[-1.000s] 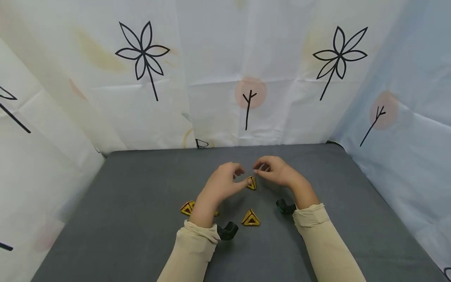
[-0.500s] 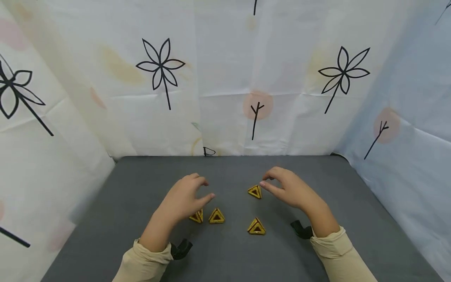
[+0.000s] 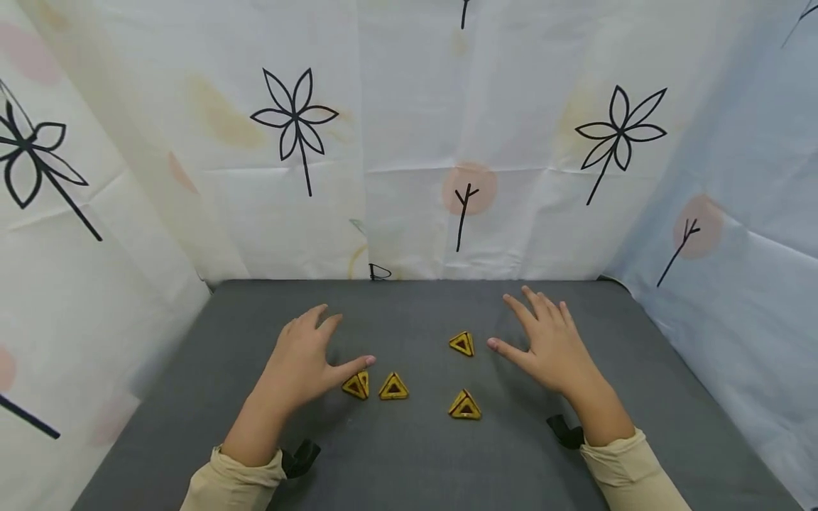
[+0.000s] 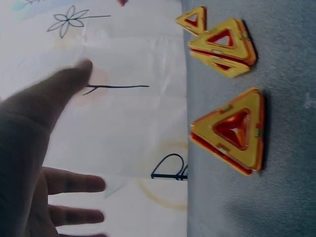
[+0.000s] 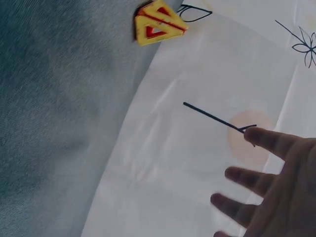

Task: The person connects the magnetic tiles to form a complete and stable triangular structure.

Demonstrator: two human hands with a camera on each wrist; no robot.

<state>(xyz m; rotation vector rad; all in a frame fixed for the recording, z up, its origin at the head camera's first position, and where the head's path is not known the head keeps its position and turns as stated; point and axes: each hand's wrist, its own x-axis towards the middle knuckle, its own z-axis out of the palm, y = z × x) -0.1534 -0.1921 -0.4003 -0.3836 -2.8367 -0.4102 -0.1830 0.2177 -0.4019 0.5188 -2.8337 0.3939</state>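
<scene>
Several yellow pyramid-shaped pieces made of triangular tiles, with red inside, stand on the grey table. One pyramid (image 3: 356, 387) sits just under the thumb of my left hand (image 3: 297, 363), beside a second pyramid (image 3: 393, 387). Farther right are a front pyramid (image 3: 464, 405) and a back pyramid (image 3: 462, 344). With fingers spread and nothing in them, my left hand hovers over the table. My right hand (image 3: 554, 349), also spread and holding nothing, is to the right of the back pyramid, apart from it. In the right wrist view one pyramid (image 5: 159, 24) shows near the top.
A grey cloth-covered table (image 3: 409, 468) spreads beneath both hands. White curtains (image 3: 409, 142) with line-drawn flowers stand along its back and sides. A black wrist mount (image 3: 300, 458) sits below the left wrist, and another black mount (image 3: 565, 431) below the right.
Both hands have moved apart from near the back pyramid, the left one leftward, the right one rightward. The right fingers have spread out. The head view has tilted slightly.
</scene>
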